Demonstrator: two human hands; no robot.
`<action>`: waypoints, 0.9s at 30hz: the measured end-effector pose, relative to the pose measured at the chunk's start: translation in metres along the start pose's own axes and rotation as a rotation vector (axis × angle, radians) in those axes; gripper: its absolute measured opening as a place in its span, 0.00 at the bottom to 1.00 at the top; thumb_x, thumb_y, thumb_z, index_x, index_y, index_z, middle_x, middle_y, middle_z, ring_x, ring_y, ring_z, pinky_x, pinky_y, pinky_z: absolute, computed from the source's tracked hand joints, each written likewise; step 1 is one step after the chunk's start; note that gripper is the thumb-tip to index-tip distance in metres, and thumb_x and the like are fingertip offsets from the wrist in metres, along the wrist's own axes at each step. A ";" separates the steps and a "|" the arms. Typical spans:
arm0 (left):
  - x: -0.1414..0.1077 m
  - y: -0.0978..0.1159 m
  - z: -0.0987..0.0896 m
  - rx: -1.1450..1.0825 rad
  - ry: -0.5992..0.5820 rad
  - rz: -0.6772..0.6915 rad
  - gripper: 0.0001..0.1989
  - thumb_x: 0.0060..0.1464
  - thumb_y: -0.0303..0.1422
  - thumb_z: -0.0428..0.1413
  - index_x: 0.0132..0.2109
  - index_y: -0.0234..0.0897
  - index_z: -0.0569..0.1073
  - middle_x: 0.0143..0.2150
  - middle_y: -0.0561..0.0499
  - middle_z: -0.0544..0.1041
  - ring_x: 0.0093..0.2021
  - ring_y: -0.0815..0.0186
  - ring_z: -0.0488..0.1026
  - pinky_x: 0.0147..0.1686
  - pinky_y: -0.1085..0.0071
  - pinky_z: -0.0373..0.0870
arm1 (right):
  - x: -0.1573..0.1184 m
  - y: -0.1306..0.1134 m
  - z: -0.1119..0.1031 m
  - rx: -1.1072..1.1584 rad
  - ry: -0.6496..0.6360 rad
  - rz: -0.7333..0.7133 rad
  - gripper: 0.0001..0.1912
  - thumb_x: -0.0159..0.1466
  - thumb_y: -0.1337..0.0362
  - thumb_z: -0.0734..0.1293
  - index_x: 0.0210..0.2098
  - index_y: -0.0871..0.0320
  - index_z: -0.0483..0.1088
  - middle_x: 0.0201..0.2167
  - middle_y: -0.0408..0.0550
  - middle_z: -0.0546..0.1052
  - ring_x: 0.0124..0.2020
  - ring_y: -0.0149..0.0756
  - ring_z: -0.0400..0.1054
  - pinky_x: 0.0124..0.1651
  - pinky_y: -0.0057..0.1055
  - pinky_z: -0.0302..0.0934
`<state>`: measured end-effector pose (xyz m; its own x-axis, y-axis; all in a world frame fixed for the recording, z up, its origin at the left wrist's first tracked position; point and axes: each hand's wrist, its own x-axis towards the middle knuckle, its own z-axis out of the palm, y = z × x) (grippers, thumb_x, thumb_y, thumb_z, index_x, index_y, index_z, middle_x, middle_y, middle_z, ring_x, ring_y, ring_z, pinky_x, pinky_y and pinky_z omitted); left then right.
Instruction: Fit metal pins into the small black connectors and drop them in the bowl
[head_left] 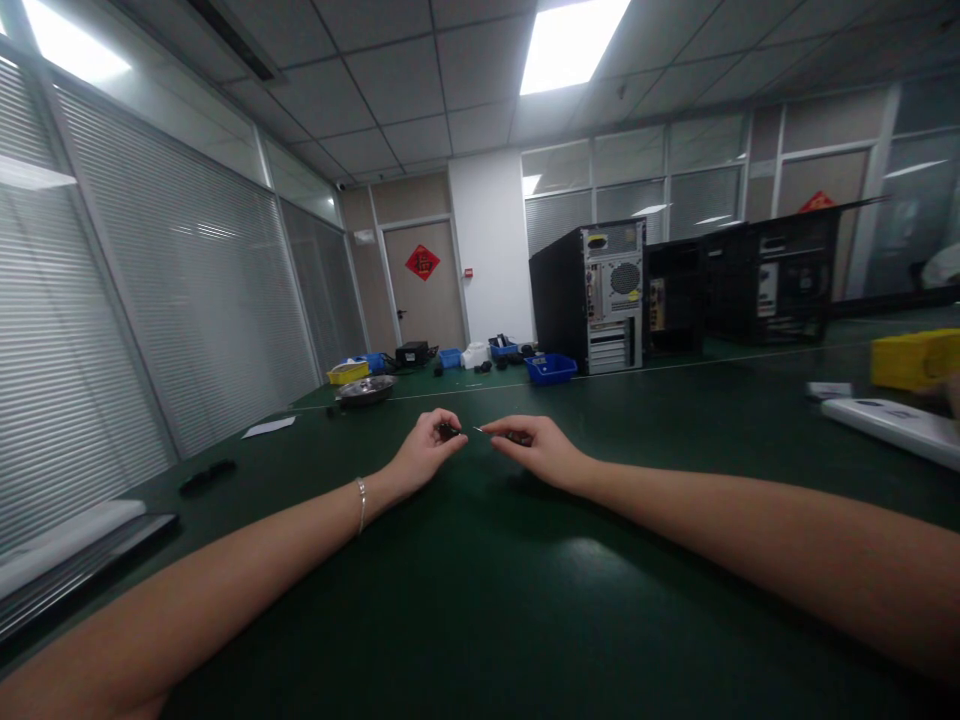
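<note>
Above the green tabletop (480, 600), my left hand (424, 450) is closed, with thumb and fingers pinching a small dark part (448, 431). What that part is I cannot make out. My right hand (544, 450) faces it, closed around a slim tool with a pale metal tip (478, 429). The tip points left toward the dark part, with a small gap between them. Most of the tool's dark body is hidden by the fingers, so its exact kind does not show. A bracelet (361, 505) circles the left wrist.
Past the hands are a metal bowl (366, 390), a blue bin (551, 369) and a black computer tower (615, 300). A dark object (208, 477) lies at left. On the right are a white device (892, 425) and a yellow bin (911, 360), beside another person's blurred hand (951, 392).
</note>
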<state>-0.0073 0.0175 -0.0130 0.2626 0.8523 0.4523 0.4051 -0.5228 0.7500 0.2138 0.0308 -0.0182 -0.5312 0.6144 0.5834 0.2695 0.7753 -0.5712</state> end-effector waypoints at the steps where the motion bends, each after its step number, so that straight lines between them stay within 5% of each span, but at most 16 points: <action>1: 0.000 0.000 0.000 0.019 -0.011 0.013 0.14 0.49 0.38 0.56 0.41 0.35 0.68 0.40 0.49 0.66 0.35 0.68 0.64 0.36 0.71 0.64 | 0.000 -0.001 0.000 0.003 -0.005 -0.003 0.15 0.61 0.61 0.62 0.46 0.58 0.71 0.41 0.48 0.75 0.40 0.38 0.67 0.43 0.34 0.61; 9: -0.005 0.005 0.006 -0.285 -0.175 -0.037 0.18 0.52 0.35 0.53 0.49 0.36 0.64 0.51 0.43 0.65 0.40 0.65 0.71 0.41 0.65 0.68 | 0.000 -0.005 -0.001 -0.009 -0.023 -0.007 0.15 0.62 0.62 0.62 0.46 0.58 0.71 0.41 0.48 0.74 0.40 0.38 0.67 0.42 0.33 0.61; 15: -0.005 0.007 0.006 -0.287 -0.187 -0.074 0.20 0.50 0.33 0.56 0.50 0.33 0.65 0.38 0.47 0.72 0.39 0.65 0.71 0.42 0.66 0.66 | 0.000 -0.001 0.000 -0.052 -0.007 -0.013 0.14 0.62 0.63 0.62 0.46 0.56 0.71 0.41 0.46 0.75 0.39 0.37 0.67 0.41 0.32 0.60; 27: -0.001 0.006 0.003 -0.266 -0.113 -0.016 0.14 0.51 0.34 0.54 0.45 0.34 0.70 0.43 0.44 0.73 0.42 0.63 0.71 0.43 0.64 0.67 | -0.001 -0.008 -0.003 -0.073 -0.034 -0.024 0.14 0.61 0.64 0.62 0.46 0.56 0.71 0.42 0.47 0.74 0.40 0.36 0.67 0.41 0.31 0.61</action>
<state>-0.0023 0.0129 -0.0105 0.3599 0.8455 0.3944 0.1702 -0.4751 0.8633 0.2144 0.0244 -0.0130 -0.5649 0.5912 0.5757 0.3138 0.7991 -0.5127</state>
